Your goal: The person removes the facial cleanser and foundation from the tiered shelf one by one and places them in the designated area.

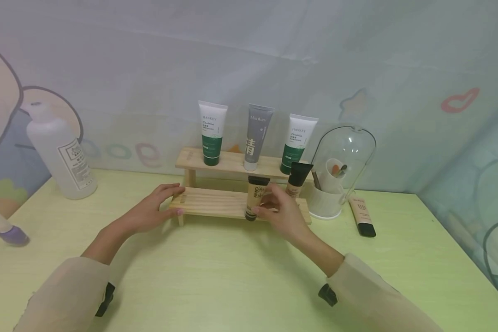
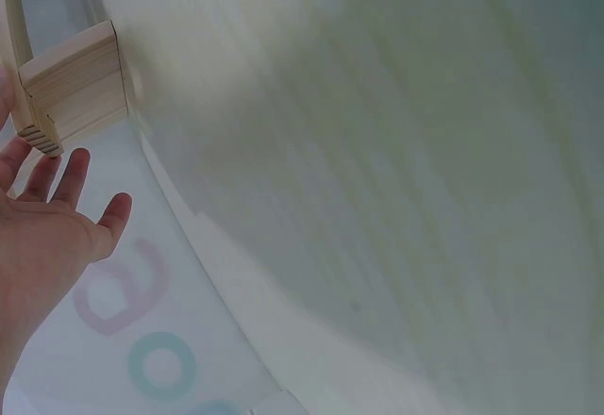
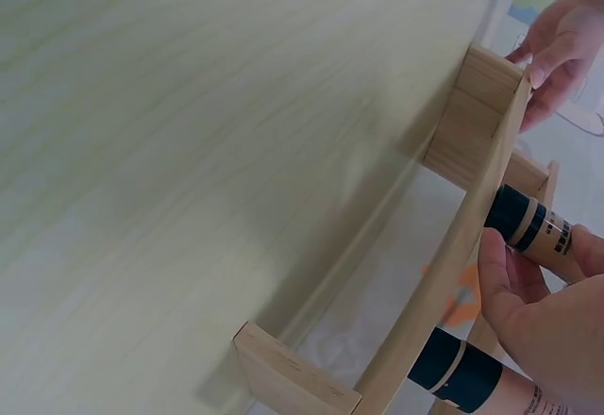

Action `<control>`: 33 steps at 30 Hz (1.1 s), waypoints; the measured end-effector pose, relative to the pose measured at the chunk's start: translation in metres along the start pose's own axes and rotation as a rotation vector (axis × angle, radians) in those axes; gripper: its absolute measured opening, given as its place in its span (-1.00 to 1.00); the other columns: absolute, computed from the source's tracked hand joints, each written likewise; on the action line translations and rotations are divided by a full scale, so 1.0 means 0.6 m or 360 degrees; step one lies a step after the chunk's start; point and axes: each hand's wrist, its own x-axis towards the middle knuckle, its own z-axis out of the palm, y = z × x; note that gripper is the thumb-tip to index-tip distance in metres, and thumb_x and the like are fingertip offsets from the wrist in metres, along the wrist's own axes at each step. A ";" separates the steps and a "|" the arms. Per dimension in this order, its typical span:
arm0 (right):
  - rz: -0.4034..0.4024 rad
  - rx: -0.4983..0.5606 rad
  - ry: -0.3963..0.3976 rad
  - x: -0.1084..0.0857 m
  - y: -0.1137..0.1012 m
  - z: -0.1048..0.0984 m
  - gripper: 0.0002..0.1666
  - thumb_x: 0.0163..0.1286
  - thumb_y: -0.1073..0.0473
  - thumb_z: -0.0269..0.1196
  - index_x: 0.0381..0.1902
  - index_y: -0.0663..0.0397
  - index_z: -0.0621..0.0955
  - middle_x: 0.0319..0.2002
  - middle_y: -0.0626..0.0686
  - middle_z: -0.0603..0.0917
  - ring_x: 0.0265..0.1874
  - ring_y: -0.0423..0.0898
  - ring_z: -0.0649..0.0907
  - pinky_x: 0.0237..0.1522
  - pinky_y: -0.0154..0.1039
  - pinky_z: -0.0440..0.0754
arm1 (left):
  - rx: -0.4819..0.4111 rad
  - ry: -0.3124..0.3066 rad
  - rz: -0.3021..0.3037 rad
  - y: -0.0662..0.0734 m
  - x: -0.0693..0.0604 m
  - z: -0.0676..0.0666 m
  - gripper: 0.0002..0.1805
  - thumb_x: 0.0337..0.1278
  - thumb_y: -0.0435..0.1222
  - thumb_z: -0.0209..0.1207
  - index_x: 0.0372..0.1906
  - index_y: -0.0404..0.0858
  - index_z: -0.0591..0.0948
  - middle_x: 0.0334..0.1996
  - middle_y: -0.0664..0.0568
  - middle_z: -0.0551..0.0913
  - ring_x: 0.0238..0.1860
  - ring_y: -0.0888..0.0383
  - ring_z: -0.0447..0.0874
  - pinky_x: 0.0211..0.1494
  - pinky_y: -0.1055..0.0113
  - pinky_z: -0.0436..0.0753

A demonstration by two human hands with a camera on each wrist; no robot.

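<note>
A two-tier wooden rack (image 1: 216, 208) stands near the back of the table. On its lower shelf, my right hand (image 1: 285, 216) pinches a small beige tube with black ends (image 1: 255, 196), upright near the front edge; the right wrist view shows the tube's dark cap (image 3: 511, 209) at the shelf, beside my right hand (image 3: 557, 311). My left hand (image 1: 151, 213) touches the shelf's left end, fingertips on the wood, also seen in the left wrist view. A second black-ended tube (image 1: 297, 179) stands behind my right hand. The upper shelf holds two white-and-green tubes (image 1: 212, 133) and a grey tube (image 1: 258, 136).
Right of the rack is a clear dome (image 1: 348, 143) over a white holder with brushes. Beyond it lies a beige tube (image 1: 362, 216). A large pump bottle (image 1: 64, 152) stands at the back left, and a purple nail polish bottle (image 1: 12, 234) lies at the left.
</note>
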 end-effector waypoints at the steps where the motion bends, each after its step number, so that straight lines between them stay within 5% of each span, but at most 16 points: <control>1: -0.0001 0.0000 -0.0004 -0.002 0.000 -0.001 -0.57 0.17 0.36 0.27 0.01 0.20 0.44 -0.09 0.21 0.59 -0.16 0.07 0.61 -0.12 -0.12 0.55 | -0.0001 0.0000 0.0003 0.000 0.000 0.000 -0.33 0.23 -0.17 0.10 0.31 -0.44 0.18 0.31 -0.33 0.04 0.29 -0.33 -0.03 0.18 -0.26 0.08; 33: -0.0006 -0.0119 -0.0321 -0.061 0.028 -0.087 -0.60 0.19 0.36 0.26 -0.01 0.19 0.44 -0.05 0.20 0.52 -0.14 0.06 0.58 -0.13 -0.14 0.56 | 0.0006 -0.0006 0.0007 -0.007 0.002 0.002 -0.33 0.24 -0.16 0.09 0.32 -0.42 0.18 0.31 -0.32 0.03 0.29 -0.33 -0.03 0.17 -0.26 0.09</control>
